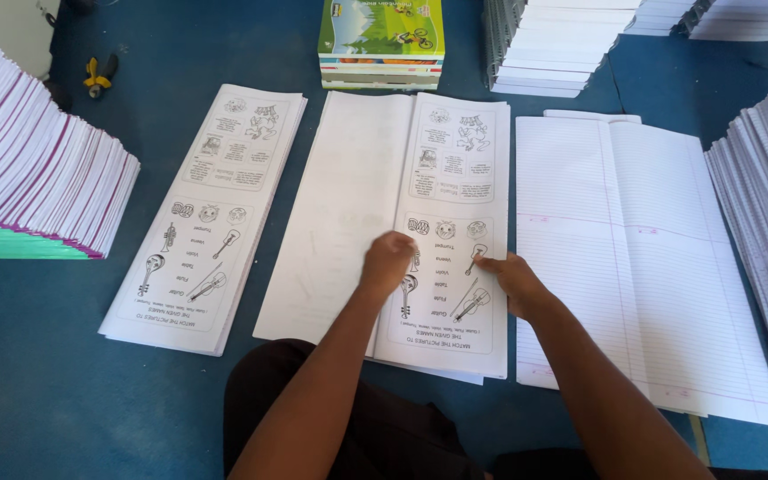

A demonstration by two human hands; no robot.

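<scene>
— Head view: what's laid out, biggest first?

— Blue floor [37,391], then the ruled sheets [642,258] on the right, the middle stack of printed sheets [348,213], and the left printed stack [206,213].

— And the hands?

— Both rest on the middle stack's illustrated page. Left hand [387,262] is curled, fingers pressed together on the paper; right hand [513,280] lies just beside it, fingertips flat against the sheet.
</scene>
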